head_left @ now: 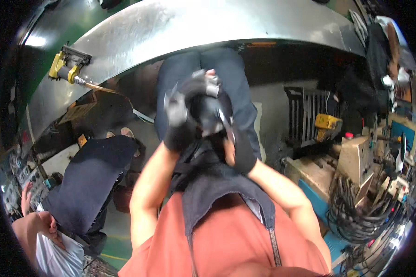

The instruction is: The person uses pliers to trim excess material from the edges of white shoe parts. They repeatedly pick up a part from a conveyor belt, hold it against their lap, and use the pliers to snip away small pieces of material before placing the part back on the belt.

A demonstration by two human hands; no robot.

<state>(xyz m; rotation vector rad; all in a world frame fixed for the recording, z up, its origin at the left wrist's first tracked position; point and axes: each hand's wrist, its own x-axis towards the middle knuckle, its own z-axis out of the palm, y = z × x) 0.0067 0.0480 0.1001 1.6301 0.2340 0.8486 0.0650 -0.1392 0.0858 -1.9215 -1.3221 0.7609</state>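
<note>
Over my lap, my left hand [184, 108], in a black glove with grey fingertips, curls around a glossy black rounded thing [209, 110]. Motion blurs both the hand and the thing, so its kind is unclear. Close against its near right side is my right hand [239, 145], also in a black glove, closed with the fingers mostly hidden. A thin silvery strip [225, 122] shows at that hand; whether it is a tool or part of the black thing, I cannot tell.
A bare metal bench [171, 27] curves across the far side. On its left lies a yellow-and-black air nailer [67, 67] with a hose. A co-worker in a dark apron [90, 180] is at left. At right are a yellow container [328, 125], a beige box [353, 159] and bundled cables [356, 212].
</note>
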